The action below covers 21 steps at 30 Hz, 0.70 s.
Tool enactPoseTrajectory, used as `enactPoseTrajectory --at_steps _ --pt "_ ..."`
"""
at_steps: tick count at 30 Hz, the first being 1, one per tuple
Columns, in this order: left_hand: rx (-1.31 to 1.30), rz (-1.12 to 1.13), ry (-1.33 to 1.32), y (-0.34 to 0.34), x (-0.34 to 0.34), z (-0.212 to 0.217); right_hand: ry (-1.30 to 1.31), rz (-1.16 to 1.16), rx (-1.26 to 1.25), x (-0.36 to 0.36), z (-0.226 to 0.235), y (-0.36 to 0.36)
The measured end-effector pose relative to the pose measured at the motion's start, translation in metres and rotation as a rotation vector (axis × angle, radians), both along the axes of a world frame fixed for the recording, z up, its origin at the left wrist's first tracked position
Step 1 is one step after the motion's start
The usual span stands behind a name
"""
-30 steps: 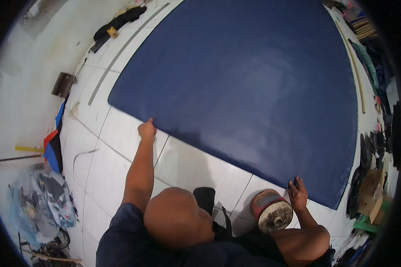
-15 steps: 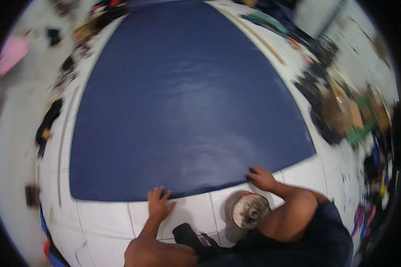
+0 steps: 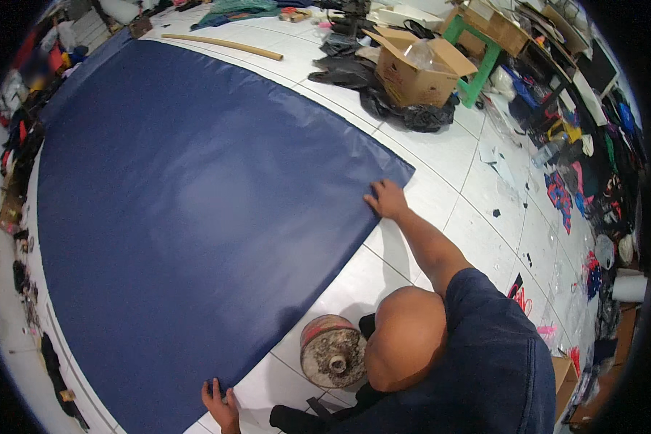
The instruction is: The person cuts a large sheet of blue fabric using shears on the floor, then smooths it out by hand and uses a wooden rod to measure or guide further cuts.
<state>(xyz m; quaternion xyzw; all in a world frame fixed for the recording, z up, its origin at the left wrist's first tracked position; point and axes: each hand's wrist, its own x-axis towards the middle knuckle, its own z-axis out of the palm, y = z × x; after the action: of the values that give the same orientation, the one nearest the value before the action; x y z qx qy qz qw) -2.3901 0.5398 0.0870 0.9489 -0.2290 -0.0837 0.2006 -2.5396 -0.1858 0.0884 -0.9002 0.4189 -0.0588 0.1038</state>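
Observation:
A large dark blue sheet [image 3: 195,195] with a smooth, slightly shiny surface lies spread over the white tiled floor. My right hand [image 3: 389,199] rests on its edge by the right corner, fingers apart and slightly bent on the material. At the near edge, low in the picture, my left hand [image 3: 222,409] touches the sheet with its fingers spread. Neither hand shows a grip on the edge. Beside my knee stands a squat, grimy round object [image 3: 334,354] with a reddish side and a ring-shaped knob on top.
A long tan rod [image 3: 223,45] lies beyond the sheet's far edge. To the right are an opened cardboard box [image 3: 416,76] on black plastic bags [image 3: 427,117], and a green stand [image 3: 477,72]. Scraps and cloths litter the right floor; more clutter [image 3: 22,145] lines the left.
The view has swung to the right, bringing the box and scraps further in. My hands are wider apart along the sheet's near edge, the right one closer to the corner.

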Motion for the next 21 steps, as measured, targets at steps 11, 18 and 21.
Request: enactPoseTrajectory --at_steps 11,18,21 --pt "0.036 -0.178 -0.228 -0.043 0.01 0.034 0.144 -0.19 -0.046 -0.011 -0.018 -0.078" --pt "0.079 0.02 -0.018 -0.016 0.003 0.018 0.041 -0.126 -0.03 -0.002 -0.025 -0.084" --pt "0.018 0.048 0.058 -0.021 0.008 0.0 0.076 -0.099 -0.018 -0.035 -0.013 -0.106"
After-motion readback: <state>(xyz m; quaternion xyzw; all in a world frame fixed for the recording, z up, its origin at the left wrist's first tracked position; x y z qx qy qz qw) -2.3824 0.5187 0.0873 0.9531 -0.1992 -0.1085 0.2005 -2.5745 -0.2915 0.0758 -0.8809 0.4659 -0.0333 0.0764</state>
